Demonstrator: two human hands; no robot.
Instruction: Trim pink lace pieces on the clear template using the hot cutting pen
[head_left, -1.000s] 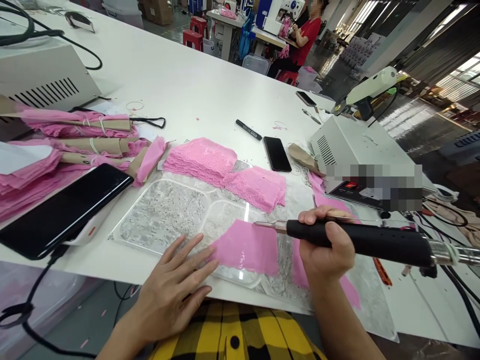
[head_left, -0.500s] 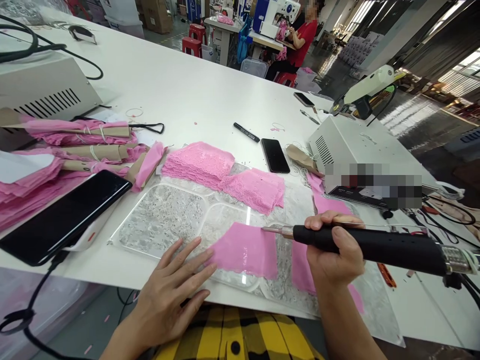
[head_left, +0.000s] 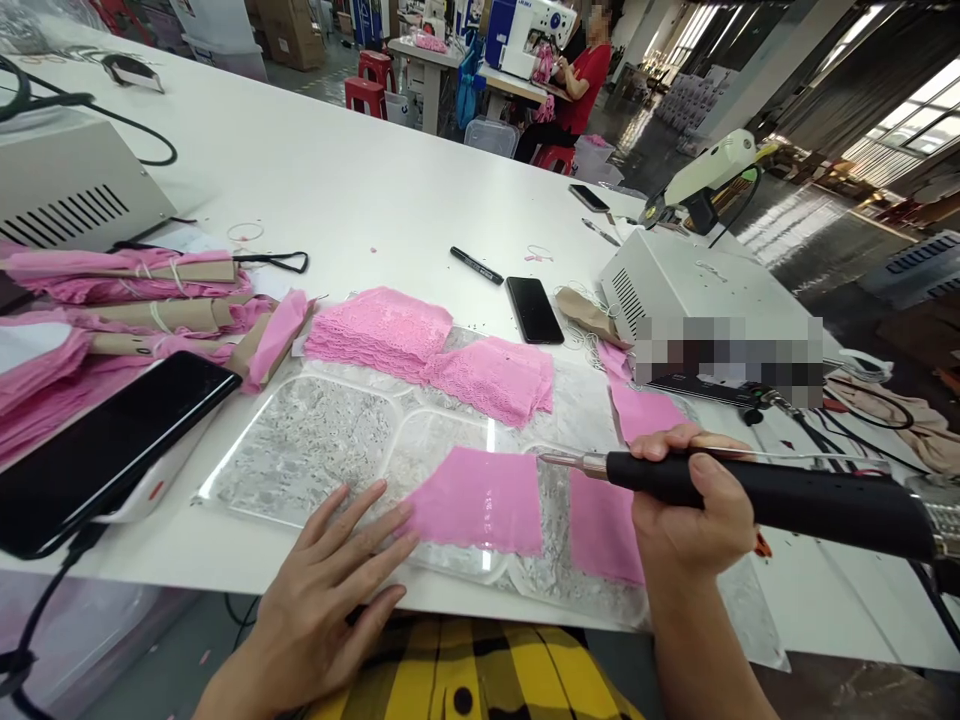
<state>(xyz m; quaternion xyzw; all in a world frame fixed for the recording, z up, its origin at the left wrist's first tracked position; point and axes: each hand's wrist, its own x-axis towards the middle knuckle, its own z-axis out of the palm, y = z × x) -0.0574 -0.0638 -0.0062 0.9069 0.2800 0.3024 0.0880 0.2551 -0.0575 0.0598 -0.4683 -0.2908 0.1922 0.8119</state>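
A flat pink fabric piece point(head_left: 480, 500) lies on a clear plastic sheet with a marbled grey pattern point(head_left: 322, 430). My left hand point(head_left: 330, 570) rests palm down with its fingers spread, the fingertips on the left edge of that piece. In my right hand point(head_left: 697, 500) is a black-handled tool with a slim metal tip point(head_left: 780, 495), held from the side with a cable at its far end. Its tip is at the piece's upper right corner; whether it touches cannot be made out. Another pink piece point(head_left: 604, 525) lies right of it, partly behind my right wrist.
Stacked pink lace pieces point(head_left: 382, 335) sit beyond the sheet. A phone point(head_left: 534, 310) and a marker point(head_left: 476, 265) lie farther back. Left are bundled pink fabric point(head_left: 45, 370) and a large black phone point(head_left: 112, 450). A grey box point(head_left: 697, 290) with cables stands right. A person in red point(head_left: 589, 85) sits beyond.
The tool's tip has moved slightly right, from the fabric's top edge to its corner. My left hand keeps its place on the fabric. The whole view has shifted a little.
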